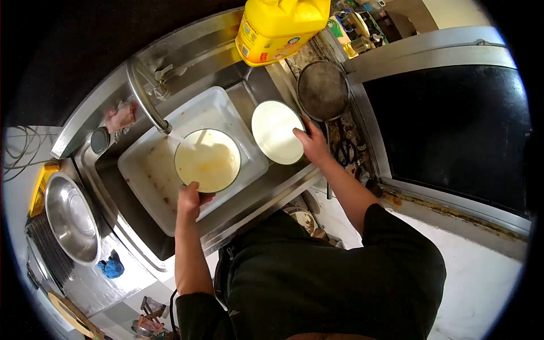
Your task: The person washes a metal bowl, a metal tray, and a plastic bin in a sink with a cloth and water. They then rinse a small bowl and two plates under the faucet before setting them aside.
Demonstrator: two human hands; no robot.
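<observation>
Rinsing is underway: left hand point(191, 198) grips a soiled plate point(207, 160) under the tap point(148, 102), right hand point(313, 141) clasps a clean-looking one point(276, 131) at the sink point(266, 195) edge.

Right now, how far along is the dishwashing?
Done: unclear; the steel bowl on the drainboard may be washed. In hand: left hand holds a greasy plate under the running tap, over the white tub; right hand holds a second plate. Left: both plates, likely the pan too.
</observation>
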